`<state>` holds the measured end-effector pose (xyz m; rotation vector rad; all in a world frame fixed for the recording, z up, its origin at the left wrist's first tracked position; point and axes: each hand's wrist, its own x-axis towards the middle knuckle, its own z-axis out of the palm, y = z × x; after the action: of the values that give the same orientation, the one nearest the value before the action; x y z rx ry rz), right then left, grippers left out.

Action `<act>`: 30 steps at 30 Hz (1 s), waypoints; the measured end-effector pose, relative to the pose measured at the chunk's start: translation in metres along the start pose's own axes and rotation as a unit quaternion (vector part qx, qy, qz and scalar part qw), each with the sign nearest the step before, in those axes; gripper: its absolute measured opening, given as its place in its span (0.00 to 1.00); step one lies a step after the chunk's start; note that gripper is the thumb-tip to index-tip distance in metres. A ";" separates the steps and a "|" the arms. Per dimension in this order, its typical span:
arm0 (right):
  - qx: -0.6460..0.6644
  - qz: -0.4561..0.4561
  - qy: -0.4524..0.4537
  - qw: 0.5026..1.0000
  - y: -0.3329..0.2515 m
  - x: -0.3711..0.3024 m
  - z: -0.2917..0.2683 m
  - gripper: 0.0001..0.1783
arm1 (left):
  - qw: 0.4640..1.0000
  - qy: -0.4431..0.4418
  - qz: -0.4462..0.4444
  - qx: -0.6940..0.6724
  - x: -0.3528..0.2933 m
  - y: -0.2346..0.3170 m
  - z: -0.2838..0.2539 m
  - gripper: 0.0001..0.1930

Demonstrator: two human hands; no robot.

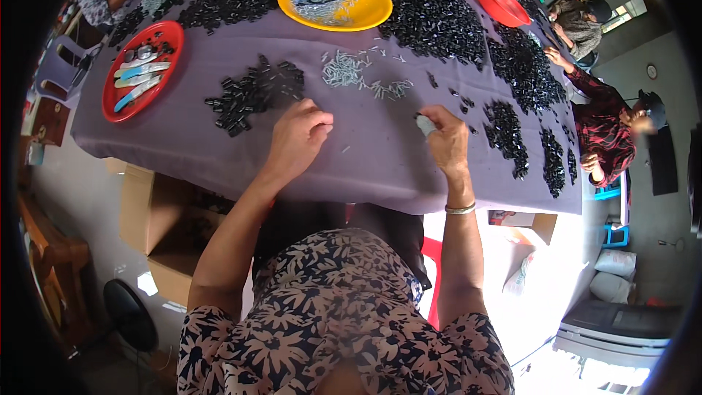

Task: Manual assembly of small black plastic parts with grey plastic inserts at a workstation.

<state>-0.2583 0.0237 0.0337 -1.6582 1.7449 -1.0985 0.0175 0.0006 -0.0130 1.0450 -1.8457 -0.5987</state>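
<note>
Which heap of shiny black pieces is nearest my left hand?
The small heap of shiny black pieces forward-left of your left hand; the other black heaps lie farther off.

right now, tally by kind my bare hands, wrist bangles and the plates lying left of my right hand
Hands: 2, left hand and right hand
Bangle: 1
Yellow plate: 1
Red plate: 1
Total: 5

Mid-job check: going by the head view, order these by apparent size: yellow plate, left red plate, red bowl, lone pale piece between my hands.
1. Yellow plate and left red plate: too alike to rank
2. Red bowl
3. Lone pale piece
</note>
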 end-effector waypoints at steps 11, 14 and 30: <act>-0.284 -0.117 0.189 0.933 0.039 0.057 -0.062 0.12 | 1.000 -0.010 -0.006 -0.003 0.002 0.001 -0.001 0.06; -0.201 -0.048 0.095 0.974 0.028 0.081 -0.050 0.13 | 1.000 -0.005 -0.005 -0.004 0.002 0.001 -0.001 0.06; -0.238 -0.046 -0.052 0.969 0.038 0.143 -0.027 0.07 | 1.000 0.003 -0.013 -0.001 0.002 0.005 0.000 0.04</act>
<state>-0.3221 -0.1121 0.0423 -2.0522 1.9843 -0.6409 0.0153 0.0018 -0.0081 1.0695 -1.8280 -0.6119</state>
